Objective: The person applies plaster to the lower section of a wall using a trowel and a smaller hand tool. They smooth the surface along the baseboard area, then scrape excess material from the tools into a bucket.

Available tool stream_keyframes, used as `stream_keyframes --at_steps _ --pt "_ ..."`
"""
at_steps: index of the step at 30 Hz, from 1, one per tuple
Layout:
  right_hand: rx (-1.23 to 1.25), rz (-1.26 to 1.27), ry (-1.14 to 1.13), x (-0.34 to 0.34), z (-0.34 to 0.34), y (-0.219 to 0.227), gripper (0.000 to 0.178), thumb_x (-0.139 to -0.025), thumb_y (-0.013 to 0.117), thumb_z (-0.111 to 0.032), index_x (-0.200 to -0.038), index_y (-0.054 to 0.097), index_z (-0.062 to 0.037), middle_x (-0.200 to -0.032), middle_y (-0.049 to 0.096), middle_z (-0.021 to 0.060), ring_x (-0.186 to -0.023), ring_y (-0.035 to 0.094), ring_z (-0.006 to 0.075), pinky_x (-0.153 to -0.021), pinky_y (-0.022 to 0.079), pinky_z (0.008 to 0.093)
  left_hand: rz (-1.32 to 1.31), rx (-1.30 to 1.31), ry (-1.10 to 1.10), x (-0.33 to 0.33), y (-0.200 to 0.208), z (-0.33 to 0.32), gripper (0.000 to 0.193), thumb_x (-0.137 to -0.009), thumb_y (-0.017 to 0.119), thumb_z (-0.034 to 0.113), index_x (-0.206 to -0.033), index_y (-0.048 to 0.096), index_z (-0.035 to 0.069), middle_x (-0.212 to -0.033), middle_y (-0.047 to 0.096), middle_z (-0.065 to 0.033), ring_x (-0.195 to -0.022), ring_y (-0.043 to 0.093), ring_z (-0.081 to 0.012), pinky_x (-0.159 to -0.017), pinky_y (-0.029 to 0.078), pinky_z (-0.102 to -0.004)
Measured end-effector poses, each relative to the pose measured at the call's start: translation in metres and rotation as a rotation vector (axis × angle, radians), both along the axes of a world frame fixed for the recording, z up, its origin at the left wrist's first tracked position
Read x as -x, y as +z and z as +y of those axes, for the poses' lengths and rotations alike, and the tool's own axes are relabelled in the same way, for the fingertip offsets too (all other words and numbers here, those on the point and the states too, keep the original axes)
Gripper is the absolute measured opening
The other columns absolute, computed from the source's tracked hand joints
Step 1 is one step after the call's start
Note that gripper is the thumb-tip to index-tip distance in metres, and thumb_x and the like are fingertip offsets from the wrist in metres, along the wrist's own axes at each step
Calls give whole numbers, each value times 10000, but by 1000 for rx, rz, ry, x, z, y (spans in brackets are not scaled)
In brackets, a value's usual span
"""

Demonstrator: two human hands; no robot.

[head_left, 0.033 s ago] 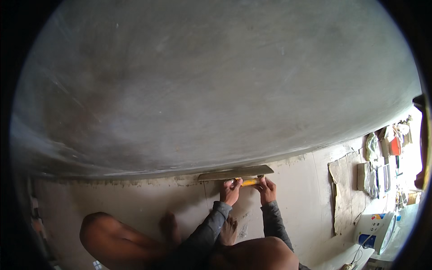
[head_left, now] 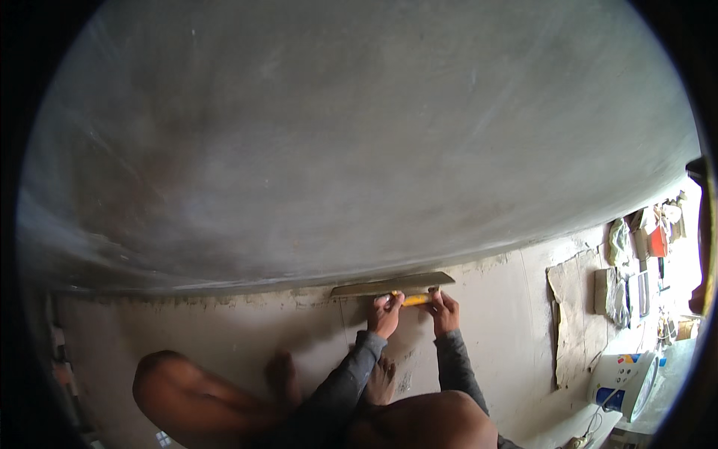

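Low at the foot of a grey plastered wall (head_left: 336, 165), a plastering trowel (head_left: 393, 285) lies along the wall's lower edge, its long flat blade running left to right. My left hand (head_left: 384, 315) is closed round the left end of the trowel's yellow handle (head_left: 416, 299). At the handle's right end, my right hand (head_left: 444, 311) grips with bent fingers and thumb. Both forearms, in dark grey sleeves, reach up from the lower edge between my bent knees. How firmly the blade presses on the plaster cannot be made out.
My bare feet (head_left: 381, 380) stand on the pale floor (head_left: 486, 352), which has mortar crumbs along the wall. To the right lie a torn flat sheet (head_left: 574, 322), a block (head_left: 604, 292) and assorted items. A white bucket (head_left: 619, 378) lies on its side at lower right.
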State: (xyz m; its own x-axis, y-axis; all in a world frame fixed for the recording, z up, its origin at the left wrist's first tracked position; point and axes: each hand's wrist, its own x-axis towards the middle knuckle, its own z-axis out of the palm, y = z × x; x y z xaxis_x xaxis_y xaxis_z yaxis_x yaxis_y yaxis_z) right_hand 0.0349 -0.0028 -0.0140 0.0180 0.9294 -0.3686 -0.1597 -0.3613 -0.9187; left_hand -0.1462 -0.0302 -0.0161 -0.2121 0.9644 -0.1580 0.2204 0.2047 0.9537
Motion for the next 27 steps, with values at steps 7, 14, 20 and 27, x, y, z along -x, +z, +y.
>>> stream_keyframes --at_steps 7,14,20,27 --pt "7 -8 13 5 -6 9 435 -1046 572 -332 -1182 632 78 -1036 681 104 -943 695 211 -829 600 354 -41 141 67 -3 -2 12 466 -970 681 404 -753 595 1 -601 516 -53 -597 446 -107 -564 390 -337" --pt "-21 -1 26 5 -1 10 443 -1026 616 -349 -1144 643 77 -994 660 90 -907 677 176 -819 590 331 -82 -119 206 -8 -2 10 475 -963 691 394 -727 576 -1 -581 485 -44 -573 427 -135 -561 383 -344" --pt "-106 85 -67 9 -9 8 458 -1022 626 -360 -1137 635 84 -986 658 97 -884 681 176 -810 586 321 -52 -52 76 0 0 9 453 -983 678 362 -736 564 0 -578 467 -24 -591 404 -83 -549 359 -326" --pt "-80 10 -22 7 -7 11 462 -1032 611 -344 -1130 632 106 -993 669 120 -890 685 187 -835 588 336 -177 -16 73 -2 -24 2 369 -986 694 308 -782 640 7 -639 537 45 -630 461 -51 -569 391 -280"
